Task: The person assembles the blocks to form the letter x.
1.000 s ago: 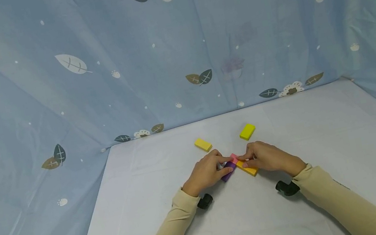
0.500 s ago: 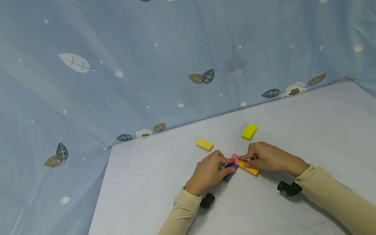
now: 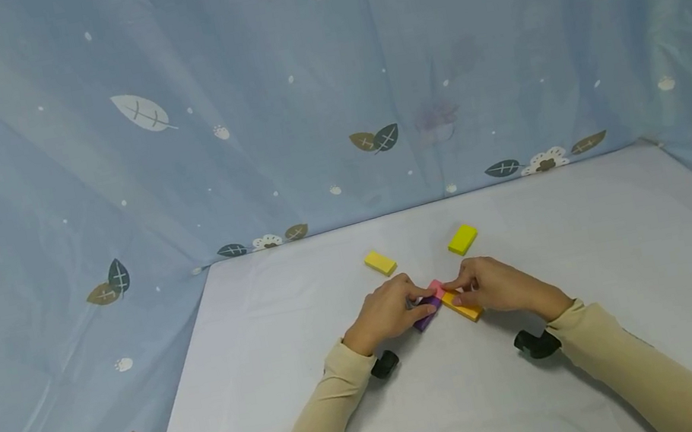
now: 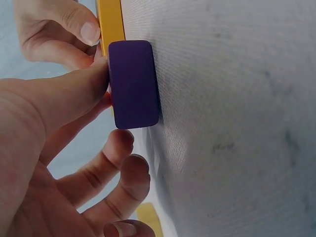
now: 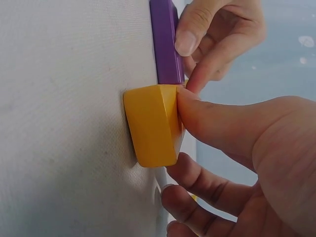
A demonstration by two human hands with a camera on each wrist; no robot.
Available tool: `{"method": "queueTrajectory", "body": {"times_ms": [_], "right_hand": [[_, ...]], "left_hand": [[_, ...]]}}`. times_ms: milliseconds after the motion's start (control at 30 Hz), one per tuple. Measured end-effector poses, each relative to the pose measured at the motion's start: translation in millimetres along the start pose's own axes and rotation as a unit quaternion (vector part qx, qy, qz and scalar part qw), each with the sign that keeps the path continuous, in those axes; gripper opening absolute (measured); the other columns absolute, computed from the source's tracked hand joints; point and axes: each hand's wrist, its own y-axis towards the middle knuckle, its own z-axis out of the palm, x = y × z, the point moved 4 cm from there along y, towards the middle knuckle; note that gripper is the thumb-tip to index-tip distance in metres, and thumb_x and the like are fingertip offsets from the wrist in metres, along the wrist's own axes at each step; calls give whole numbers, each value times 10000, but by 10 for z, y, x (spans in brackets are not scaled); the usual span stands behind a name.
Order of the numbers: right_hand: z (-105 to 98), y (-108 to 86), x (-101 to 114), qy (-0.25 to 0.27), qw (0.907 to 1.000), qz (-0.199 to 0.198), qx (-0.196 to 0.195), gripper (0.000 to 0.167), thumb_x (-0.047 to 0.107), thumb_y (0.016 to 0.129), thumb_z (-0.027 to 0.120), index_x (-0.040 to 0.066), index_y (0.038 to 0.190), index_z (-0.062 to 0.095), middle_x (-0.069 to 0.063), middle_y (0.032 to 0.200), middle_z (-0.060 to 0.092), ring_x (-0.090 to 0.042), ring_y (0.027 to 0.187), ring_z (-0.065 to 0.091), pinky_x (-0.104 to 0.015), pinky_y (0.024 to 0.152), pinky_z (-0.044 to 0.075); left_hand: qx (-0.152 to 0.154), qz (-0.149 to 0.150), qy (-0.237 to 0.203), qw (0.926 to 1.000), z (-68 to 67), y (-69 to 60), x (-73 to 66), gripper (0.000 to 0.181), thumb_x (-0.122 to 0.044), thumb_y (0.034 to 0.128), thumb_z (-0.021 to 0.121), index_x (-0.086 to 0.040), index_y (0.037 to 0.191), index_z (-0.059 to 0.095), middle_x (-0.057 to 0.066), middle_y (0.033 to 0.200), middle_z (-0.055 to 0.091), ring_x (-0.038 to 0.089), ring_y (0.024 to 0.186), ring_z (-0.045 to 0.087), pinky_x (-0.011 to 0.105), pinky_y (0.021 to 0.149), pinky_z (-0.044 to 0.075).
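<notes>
In the head view, my left hand (image 3: 385, 311) rests thumb and forefinger on top of the purple block (image 3: 424, 323) and by the pink block (image 3: 438, 285). My right hand (image 3: 504, 284) presses the orange block (image 3: 468, 310) from above with its thumb, its forefinger at the pink one. Purple and orange blocks lie flat, slanting toward the pink piece between them. The left wrist view shows the purple block's end (image 4: 134, 85) with the other fingers loosely bent beside it. The orange block's end (image 5: 150, 127) fills the middle of the right wrist view.
Behind the hands lie a pale yellow block (image 3: 380, 262) on the left and a bright yellow-green block (image 3: 463, 239) on the right. A patterned blue curtain (image 3: 277, 143) hangs at the back of the white table (image 3: 450, 414). Black devices are at both wrists.
The head view has shifted slightly, moving the scene a little to the right. Both hands keep the same hold over the blocks, with no clear movement of the blocks.
</notes>
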Motion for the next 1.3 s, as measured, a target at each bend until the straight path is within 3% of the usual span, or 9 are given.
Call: {"method": "queueTrajectory", "body": {"times_ms": [467,767,1067,1300], "right_hand": [[-11,25,-3,-19,10000,-3,-47,343,103,926,764,24,1259,728,-35,825,612,-159,663,464,-213,535,355],[-55,-11,66,-302,9991,-164,-227,359,151,942,759,32,1279,730,-7,792,575,-157,696,460,-218,560,366],[-268,-81,63,-593,9964,-50,-607,373,200,952,755,61,1297,722,1,912,651,-176,881,530,-256,672,444],[-503,-137,116,-741,9920,-320,-971,373,192,938,773,34,1273,726,-5,936,658,-192,911,562,-284,727,455]], "left_hand": [[-2,-134,23,9999,-37,-13,-13,370,-382,957,745,-278,1311,720,-22,995,657,61,690,451,211,565,353],[-4,-118,63,9999,-45,-23,-30,357,-370,962,743,-260,1301,729,-17,1045,685,54,705,463,203,555,359],[1,-150,84,9999,-36,-16,-51,343,-368,958,748,-256,1283,744,-18,1041,679,60,698,456,199,555,356],[-1,-196,143,9997,-26,-9,-50,341,-375,961,743,-272,1286,742,-21,1048,684,63,711,470,201,562,360]]}}
